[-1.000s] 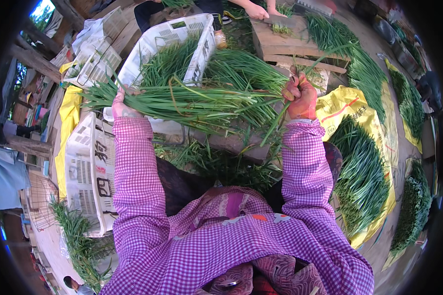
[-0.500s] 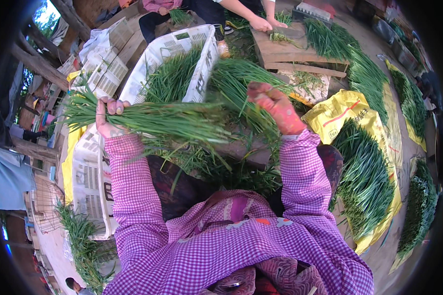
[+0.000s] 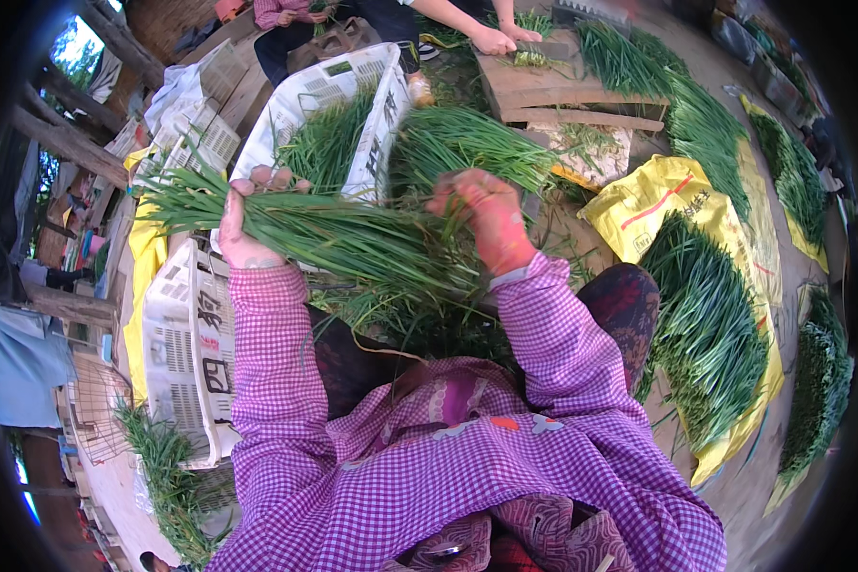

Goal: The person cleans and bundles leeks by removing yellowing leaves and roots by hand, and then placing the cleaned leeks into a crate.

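Observation:
My left hand [image 3: 248,224] is closed round a long bunch of garlic chives [image 3: 343,229], which lies across in front of me with leaf tips to the left. At the stem end on the right is my right hand [image 3: 491,214], stained reddish, its fingers curled and pinched together. What it pinches among the stems is hidden and slightly blurred. Below the bunch, loose leaves and stripped bits [image 3: 429,329] are heaped between my knees. Just beyond, more chives [image 3: 467,143] lie in a pile beside a white plastic crate [image 3: 388,133] holding more of them.
A second white crate [image 3: 176,338] stands at my left. Chives [image 3: 705,324] are laid out on a yellow sack [image 3: 653,200] to the right. Across from me, a co-worker's hands [image 3: 505,38] work with a blade at a wooden board [image 3: 524,86]; another person sits nearby.
My right hand has come left and down to the stem end of the bunch. My left hand has shifted slightly right, still gripping the chives. The view has tilted a little.

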`<action>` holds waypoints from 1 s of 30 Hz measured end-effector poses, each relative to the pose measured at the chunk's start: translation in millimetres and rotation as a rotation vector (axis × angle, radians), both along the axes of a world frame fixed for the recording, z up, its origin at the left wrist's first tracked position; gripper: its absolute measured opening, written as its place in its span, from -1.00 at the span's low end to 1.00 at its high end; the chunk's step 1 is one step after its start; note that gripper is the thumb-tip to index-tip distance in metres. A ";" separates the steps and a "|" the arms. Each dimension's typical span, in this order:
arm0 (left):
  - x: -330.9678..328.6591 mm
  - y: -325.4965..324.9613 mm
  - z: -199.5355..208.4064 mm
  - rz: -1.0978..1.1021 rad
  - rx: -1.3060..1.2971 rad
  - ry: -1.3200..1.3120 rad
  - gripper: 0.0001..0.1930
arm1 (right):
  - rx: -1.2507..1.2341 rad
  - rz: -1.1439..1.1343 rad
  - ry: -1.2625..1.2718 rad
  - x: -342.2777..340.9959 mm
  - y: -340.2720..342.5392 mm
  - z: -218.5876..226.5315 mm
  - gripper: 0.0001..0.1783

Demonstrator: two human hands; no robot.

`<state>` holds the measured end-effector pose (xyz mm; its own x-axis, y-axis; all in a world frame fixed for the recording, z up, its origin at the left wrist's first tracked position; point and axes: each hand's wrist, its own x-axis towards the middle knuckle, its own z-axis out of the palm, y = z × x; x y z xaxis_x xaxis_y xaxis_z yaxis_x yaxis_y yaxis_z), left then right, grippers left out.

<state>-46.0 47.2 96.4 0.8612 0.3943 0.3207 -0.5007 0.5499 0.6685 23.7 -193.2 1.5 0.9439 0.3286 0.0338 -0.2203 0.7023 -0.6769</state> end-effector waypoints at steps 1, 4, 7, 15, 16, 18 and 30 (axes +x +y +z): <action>-2.1 4.3 1.6 0.034 -0.018 -0.006 -0.80 | 0.080 -0.050 0.051 6.2 -7.9 -0.5 -0.87; -5.7 24.1 -3.2 0.111 -0.070 -0.002 -0.81 | 0.317 -0.032 0.146 27.4 -44.2 -7.3 -0.89; -9.9 46.6 -2.7 0.143 -0.056 -0.006 -0.85 | 0.398 -0.062 0.159 31.9 -63.2 -4.4 -0.88; -19.7 81.4 -6.0 0.182 -0.117 -0.034 -0.81 | 0.414 -0.489 0.030 42.2 -119.6 -3.4 -0.72; -20.7 86.5 -4.0 0.210 -0.127 -0.029 -0.81 | 0.382 -0.525 0.026 37.0 -118.0 3.7 -0.72; -27.6 94.9 0.8 0.239 -0.103 0.009 -0.80 | 0.372 -0.560 -0.003 37.7 -120.9 5.5 -0.72; -42.4 115.1 1.0 0.229 -0.084 -0.011 -0.80 | -0.497 0.140 -0.434 7.1 -79.9 27.0 -0.58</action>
<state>-88.3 162.3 97.4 0.7430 0.6043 0.2877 -0.6257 0.4745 0.6192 30.7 -273.0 28.4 0.8260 0.5215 0.2137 0.0787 0.2688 -0.9600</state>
